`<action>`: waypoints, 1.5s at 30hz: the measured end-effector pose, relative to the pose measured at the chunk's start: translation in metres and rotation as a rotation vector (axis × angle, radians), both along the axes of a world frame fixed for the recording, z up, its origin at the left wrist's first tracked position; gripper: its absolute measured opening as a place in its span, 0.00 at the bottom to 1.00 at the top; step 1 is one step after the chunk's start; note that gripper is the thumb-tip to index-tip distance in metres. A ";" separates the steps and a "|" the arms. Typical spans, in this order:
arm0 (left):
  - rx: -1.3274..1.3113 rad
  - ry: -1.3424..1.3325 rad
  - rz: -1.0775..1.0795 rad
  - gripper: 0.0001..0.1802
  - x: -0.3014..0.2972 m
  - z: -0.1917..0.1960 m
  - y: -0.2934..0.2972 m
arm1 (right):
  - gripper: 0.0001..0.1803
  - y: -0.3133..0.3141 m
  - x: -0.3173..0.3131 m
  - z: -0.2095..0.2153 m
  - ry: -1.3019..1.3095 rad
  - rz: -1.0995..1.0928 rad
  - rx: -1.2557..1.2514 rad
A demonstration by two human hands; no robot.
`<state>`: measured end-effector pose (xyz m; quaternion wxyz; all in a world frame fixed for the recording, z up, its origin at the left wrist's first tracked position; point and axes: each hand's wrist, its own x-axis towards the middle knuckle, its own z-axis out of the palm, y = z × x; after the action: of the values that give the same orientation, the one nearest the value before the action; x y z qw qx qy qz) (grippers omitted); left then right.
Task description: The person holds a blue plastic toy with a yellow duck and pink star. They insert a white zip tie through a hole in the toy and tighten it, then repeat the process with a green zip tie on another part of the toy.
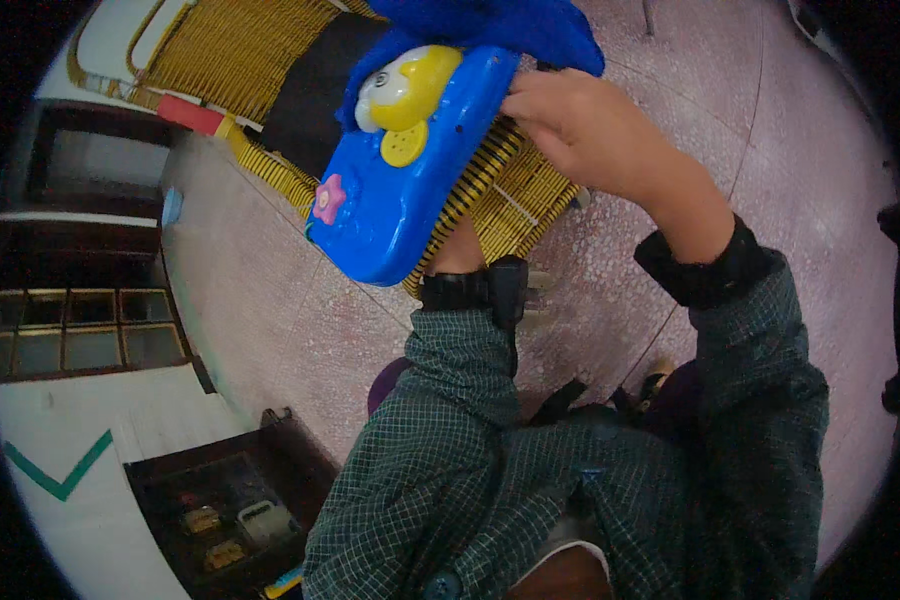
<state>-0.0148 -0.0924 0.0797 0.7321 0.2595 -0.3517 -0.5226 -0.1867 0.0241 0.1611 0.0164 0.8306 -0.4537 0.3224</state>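
A blue plastic toy point(370, 215) is tilted in front of me, above a yellow-and-black woven chair. On its face are a yellow and white figure point(410, 90), a round yellow disc with small holes point(405, 145) and a pink flower-shaped piece point(329, 199). Deep blue cloth point(545, 35) lies over its far end. My left hand point(457, 250) reaches under the toy; only its wrist side shows and the fingers are hidden. At the toy's far right edge, just below the cloth, my right hand point(590, 130) has its fingers curled closed against the edge.
The woven chair point(235, 45) has a dark cloth point(315, 95) over it and a red piece point(190, 115) on its frame. Speckled floor tiles point(770, 330) spread around. At left are dark-framed panes point(80, 330) and a dark open cabinet point(220, 490) holding small items.
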 end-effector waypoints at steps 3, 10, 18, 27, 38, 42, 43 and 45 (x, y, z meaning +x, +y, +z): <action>0.000 0.005 0.028 0.16 0.001 0.002 -0.001 | 0.12 -0.001 -0.001 -0.002 -0.090 0.084 -0.054; 0.002 0.005 0.096 0.15 -0.001 0.001 0.002 | 0.11 0.001 0.004 -0.004 -0.176 0.091 -0.197; 0.003 -0.023 0.159 0.15 -0.009 0.000 0.006 | 0.09 0.008 0.001 0.007 -0.083 0.082 -0.034; 0.007 -0.040 0.190 0.15 -0.010 -0.001 0.008 | 0.05 0.024 0.014 0.031 -0.035 -0.120 -0.140; -0.032 -0.279 0.267 0.14 -0.003 -0.003 0.025 | 0.07 -0.007 0.037 0.019 -0.183 0.085 -0.326; -0.120 -0.538 0.343 0.14 -0.010 -0.009 0.042 | 0.05 -0.010 0.042 0.017 -0.340 0.084 -0.294; -0.145 -0.589 0.357 0.14 -0.011 -0.009 0.044 | 0.04 -0.009 0.042 0.017 -0.392 0.070 -0.267; -0.194 -0.683 0.374 0.14 -0.013 -0.011 0.051 | 0.02 -0.008 0.041 0.018 -0.554 0.092 -0.198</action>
<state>-0.0283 -0.0415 0.0688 0.6766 0.4074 -0.5694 -0.2282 -0.1456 0.0166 0.1791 -0.0417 0.7249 -0.3692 0.5800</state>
